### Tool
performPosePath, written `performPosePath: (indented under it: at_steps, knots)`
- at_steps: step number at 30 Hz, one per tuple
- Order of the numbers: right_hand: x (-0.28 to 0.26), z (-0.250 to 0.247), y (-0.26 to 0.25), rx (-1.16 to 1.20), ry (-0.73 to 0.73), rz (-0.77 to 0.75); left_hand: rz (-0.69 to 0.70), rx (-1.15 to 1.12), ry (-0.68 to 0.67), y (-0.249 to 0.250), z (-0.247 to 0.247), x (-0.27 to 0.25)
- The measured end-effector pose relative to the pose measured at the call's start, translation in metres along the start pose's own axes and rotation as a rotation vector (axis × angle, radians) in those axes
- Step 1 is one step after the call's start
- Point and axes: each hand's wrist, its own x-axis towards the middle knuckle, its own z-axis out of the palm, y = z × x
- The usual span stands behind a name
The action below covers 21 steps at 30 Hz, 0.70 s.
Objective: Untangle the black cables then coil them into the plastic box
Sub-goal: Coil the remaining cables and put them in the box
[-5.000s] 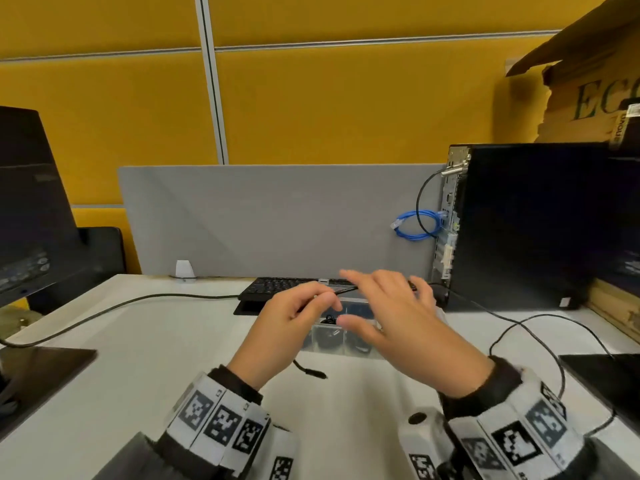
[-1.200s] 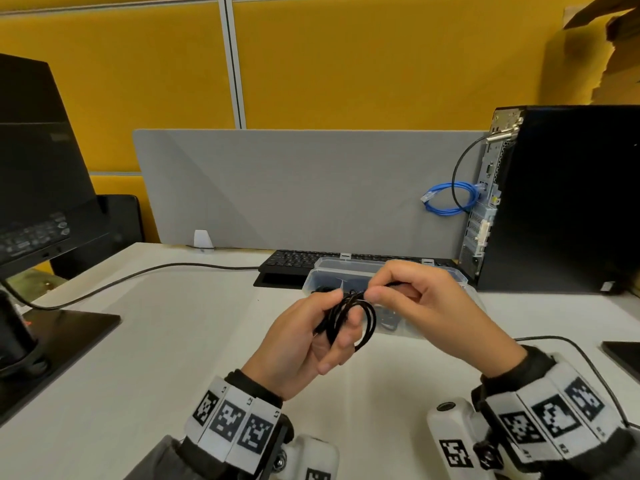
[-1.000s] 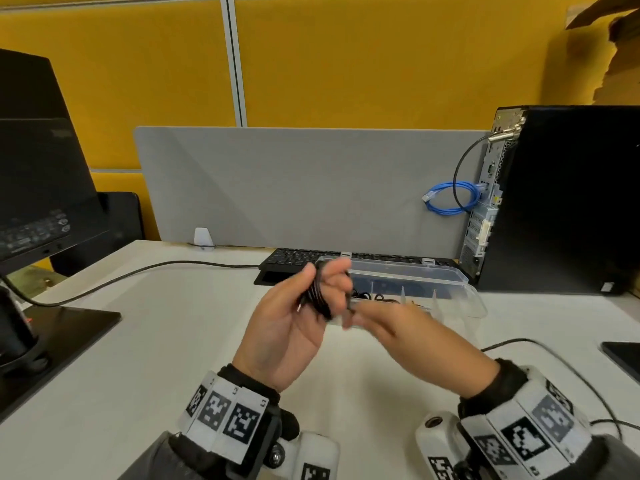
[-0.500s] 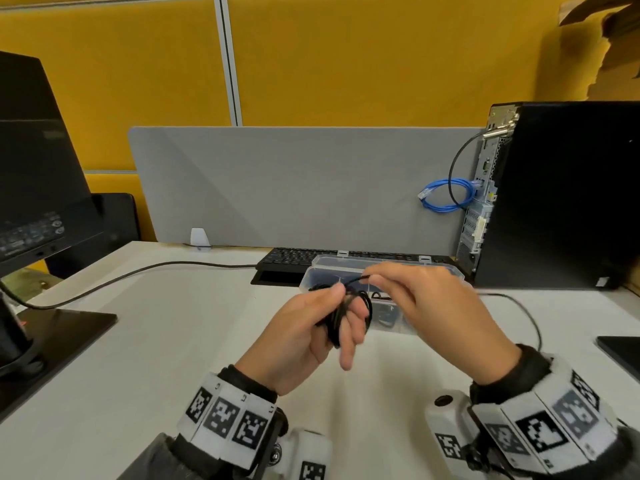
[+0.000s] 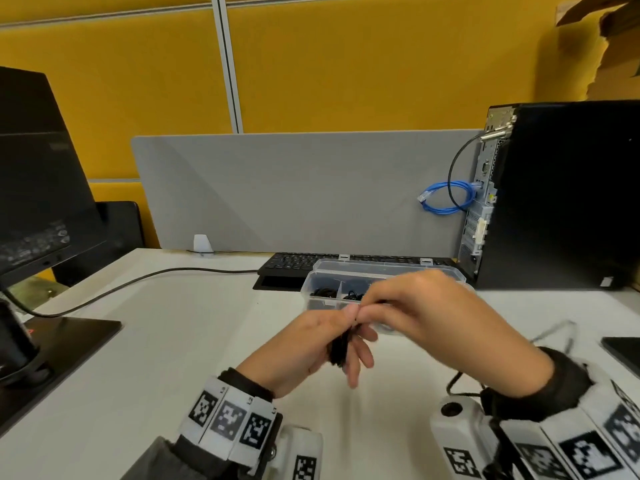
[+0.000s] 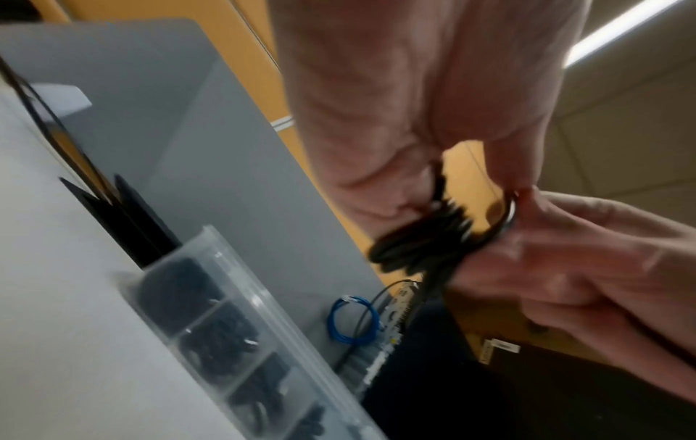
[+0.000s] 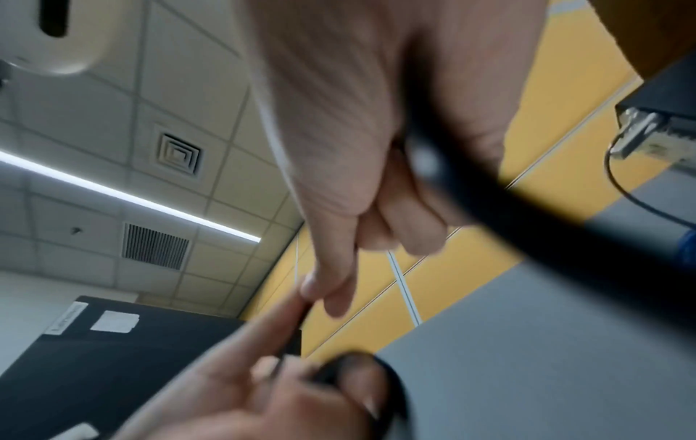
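My left hand (image 5: 313,344) holds a small coil of black cable (image 5: 338,349) above the white desk, its fingers curled round the loops. My right hand (image 5: 419,311) meets it from the right and pinches the cable at the top of the coil. The left wrist view shows the coil (image 6: 421,241) bunched between the left hand (image 6: 395,104) and the right hand (image 6: 583,268). A loose tail (image 5: 457,379) trails under my right wrist and is blurred. Just behind the hands stands the clear plastic box (image 5: 381,266), open, with coiled black cables in its compartments (image 6: 211,324).
A black keyboard (image 5: 298,263) lies behind the box against the grey divider (image 5: 294,192). A black computer tower (image 5: 561,195) with a blue cable loop (image 5: 446,197) stands at the right. A monitor and its base (image 5: 65,337) sit at the left, with a black cord (image 5: 138,278) crossing the desk.
My right hand has swung round the coil, down and back to its top, carrying the cable with it. The coil in my left hand now faces me edge-on. The tail whips at the right.
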Motion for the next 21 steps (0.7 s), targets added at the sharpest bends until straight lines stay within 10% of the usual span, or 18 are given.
performPosePath:
  at_steps: [3, 7, 10, 15, 21]
  knots:
    - [0.0, -0.003, 0.018, 0.083, 0.175, 0.05, 0.121, -0.226, -0.128, 0.013, 0.005, -0.01]
    - [-0.002, 0.017, 0.028, -0.094, -0.267, 0.113, 0.276, -0.648, 0.301, 0.023, 0.001, -0.006]
    - [0.0, 0.034, 0.009, -0.016, -0.372, -0.015, 0.326, -0.491, 0.444, 0.015, -0.013, 0.002]
    - [-0.001, -0.01, 0.004, -0.031, 0.061, 0.011, 0.145, 0.208, 0.28, 0.016, -0.013, -0.007]
    - [-0.009, -0.04, 0.039, -0.08, 0.276, 0.116, 0.152, 0.083, 0.078, 0.032, -0.019, -0.023]
